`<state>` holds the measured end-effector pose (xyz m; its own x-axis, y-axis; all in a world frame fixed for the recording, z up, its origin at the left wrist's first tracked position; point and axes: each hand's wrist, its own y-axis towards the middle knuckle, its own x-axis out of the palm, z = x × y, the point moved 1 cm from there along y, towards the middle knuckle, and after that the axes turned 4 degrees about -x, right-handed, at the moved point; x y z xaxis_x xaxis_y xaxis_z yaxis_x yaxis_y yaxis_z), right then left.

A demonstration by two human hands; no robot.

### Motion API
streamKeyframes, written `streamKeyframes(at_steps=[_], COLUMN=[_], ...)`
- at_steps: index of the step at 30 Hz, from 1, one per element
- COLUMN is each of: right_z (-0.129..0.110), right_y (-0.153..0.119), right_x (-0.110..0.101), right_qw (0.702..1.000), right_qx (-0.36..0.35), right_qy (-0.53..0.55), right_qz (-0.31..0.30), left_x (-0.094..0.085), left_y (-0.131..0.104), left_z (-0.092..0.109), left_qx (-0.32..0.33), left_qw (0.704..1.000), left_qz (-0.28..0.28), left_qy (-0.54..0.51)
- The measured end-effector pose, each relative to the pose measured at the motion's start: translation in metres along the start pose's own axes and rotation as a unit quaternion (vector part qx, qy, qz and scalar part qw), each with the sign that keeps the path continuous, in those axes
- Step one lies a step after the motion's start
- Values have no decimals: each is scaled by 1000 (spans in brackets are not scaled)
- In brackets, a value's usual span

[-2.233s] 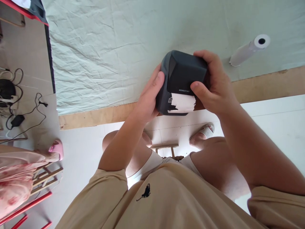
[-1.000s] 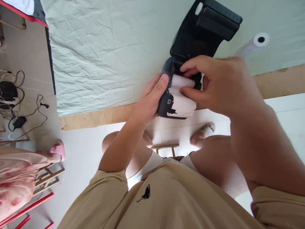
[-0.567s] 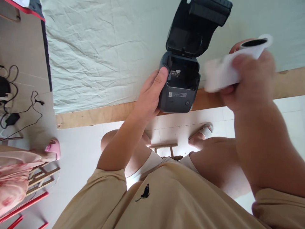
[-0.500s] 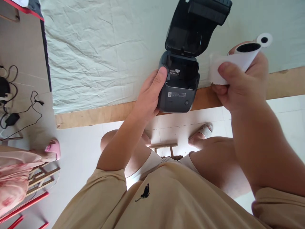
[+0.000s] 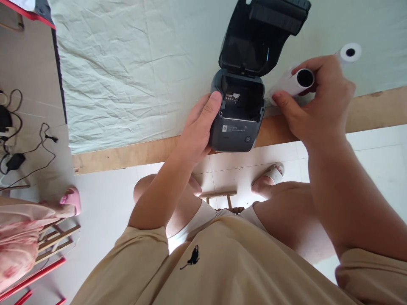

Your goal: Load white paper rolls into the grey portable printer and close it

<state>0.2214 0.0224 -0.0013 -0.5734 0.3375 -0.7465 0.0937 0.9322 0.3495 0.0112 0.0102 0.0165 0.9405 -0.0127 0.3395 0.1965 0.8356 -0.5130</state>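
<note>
A dark grey label printer (image 5: 233, 133) is tilted at the table's front edge, its black lid (image 5: 254, 42) swung up and its paper bay bare. My left hand (image 5: 202, 123) grips the printer's left side, thumb on the rim of the bay. To the right of the printer, my right hand (image 5: 321, 97) is closed around a white paper roll (image 5: 291, 83), its dark hollow core facing me. Behind that hand a second, smaller white roll (image 5: 349, 53) rests on the cloth, partly hidden by the fingers.
Pale green cloth (image 5: 133, 76) covers the table, with a bare wooden edge (image 5: 133, 154) in front. Black cables and an adapter (image 5: 15, 162) lie at the left. Another person's foot in a pink slipper (image 5: 72, 200) shows beside a wooden stool (image 5: 57, 237).
The paper roll has turned in my right hand and come left, closer to the printer. The loose paper end no longer sticks out flat under my thumb. My left hand and the printer barely moved.
</note>
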Motion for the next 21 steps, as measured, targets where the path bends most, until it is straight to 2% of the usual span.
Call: streamKeyframes(at_steps=[5,7,9,11,12,13,17,19,21], right_z=[-4,-3,3,15,22,30,48,50,52], right_y=[-5,-7,-8,-6,-4,-1,12,14,14], right_x=[3,0,-7,-17,-21,-24,-22,-17,-14], right_qw=[999,998,993,974,967,966,994,995,995], right_qx=[6,-30,-100,-153,-156,-138,22,62,72], right_qy=[17,40,44,16,-2,-14,-36,-33,-13], right_qz=[-41,-35,46,163,203,217,100,68,61], left_x=[4,7,9,10,10,9,7,5,4], left_y=[-1,-2,-2,-2,-2,-2,-1,0,0], left_z=[2,4,5,6,6,6,4,2,1], left_qx=[7,8,3,-11,-18,-20,-4,-2,-1], left_qw=[1000,999,999,999,999,999,999,999,999], left_qz=[14,30,43,50,48,45,44,43,32], left_qy=[22,24,18,12,8,5,3,4,0])
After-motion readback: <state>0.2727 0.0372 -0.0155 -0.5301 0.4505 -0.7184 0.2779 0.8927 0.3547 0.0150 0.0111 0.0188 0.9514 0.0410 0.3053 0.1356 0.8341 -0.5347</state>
